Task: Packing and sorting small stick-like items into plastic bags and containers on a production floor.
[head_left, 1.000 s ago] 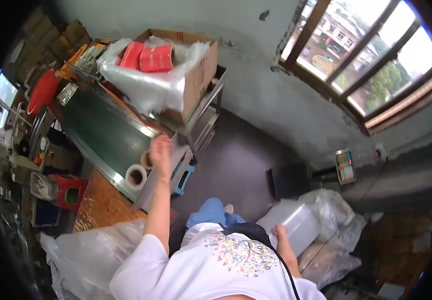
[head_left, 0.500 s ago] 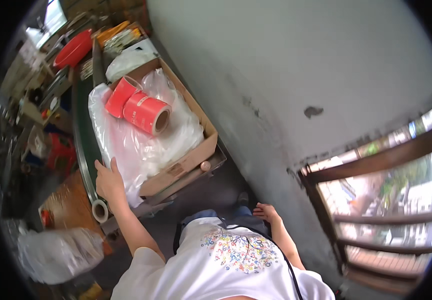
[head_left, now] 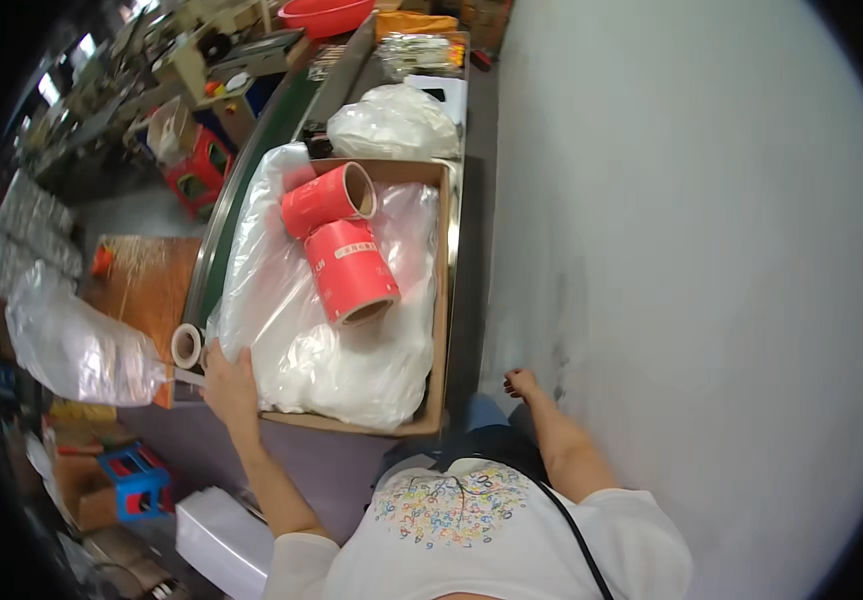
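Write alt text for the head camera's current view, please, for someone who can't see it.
A person's left hand is at the near-left corner of an open cardboard box heaped with clear plastic, two red rolls on top. The right hand hangs near a pale grey wall.

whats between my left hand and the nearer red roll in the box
In the head view, crumpled clear plastic lies between your left hand and the nearer red roll.
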Available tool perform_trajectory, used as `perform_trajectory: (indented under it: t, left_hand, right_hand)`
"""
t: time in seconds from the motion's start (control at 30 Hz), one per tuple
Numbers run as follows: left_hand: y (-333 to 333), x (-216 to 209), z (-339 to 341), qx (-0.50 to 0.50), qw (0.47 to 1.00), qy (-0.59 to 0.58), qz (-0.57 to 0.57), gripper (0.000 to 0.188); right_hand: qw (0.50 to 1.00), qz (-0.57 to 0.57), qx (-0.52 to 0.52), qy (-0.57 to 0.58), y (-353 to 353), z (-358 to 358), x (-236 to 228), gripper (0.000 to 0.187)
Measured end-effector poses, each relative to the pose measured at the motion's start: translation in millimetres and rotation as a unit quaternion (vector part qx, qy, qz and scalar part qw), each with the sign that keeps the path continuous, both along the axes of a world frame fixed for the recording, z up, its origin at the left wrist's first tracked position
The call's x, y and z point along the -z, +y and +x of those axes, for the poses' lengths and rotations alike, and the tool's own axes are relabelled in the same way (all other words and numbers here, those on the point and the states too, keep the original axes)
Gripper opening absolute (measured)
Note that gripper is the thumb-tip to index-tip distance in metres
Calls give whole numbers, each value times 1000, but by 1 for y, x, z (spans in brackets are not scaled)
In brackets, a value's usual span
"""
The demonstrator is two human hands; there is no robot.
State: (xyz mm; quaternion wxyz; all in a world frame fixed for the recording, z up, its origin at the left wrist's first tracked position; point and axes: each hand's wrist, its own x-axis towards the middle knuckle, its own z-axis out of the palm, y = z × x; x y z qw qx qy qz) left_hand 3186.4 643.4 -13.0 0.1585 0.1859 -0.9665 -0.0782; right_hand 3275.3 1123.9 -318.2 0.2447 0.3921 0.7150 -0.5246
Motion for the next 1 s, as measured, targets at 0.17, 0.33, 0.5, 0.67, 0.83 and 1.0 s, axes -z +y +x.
perform_trajectory:
  t: [0.17,0.33,0.5,0.67,0.83,1.0]
  left_hand:
    - [25,-23,-16,-72,996,-40,32,53]
    - [25,-17,-30,-161,983,-82,39,47]
    - [28,-23,-38,-203,974,-87,51,38]
    - [21,-12,-17,-234,956,-82,159,43]
    - [28,-61,-114,-266,953,101,-100,61]
    - [140,-115,-342,-148,883,344,282,30]
  right_hand:
    - [945,10,-272,-182,50,-70,31,29]
    - [920,32,-331,-209,121,-166,75,33]
    - [769,25,-636,-65,183,-304,86,36]
    - [909,46,-374,-177,220,-461,65,34]
    - [975,60,-198,-80,277,-617,50,32]
    - [888,73,-447,-79,293,-735,86,21]
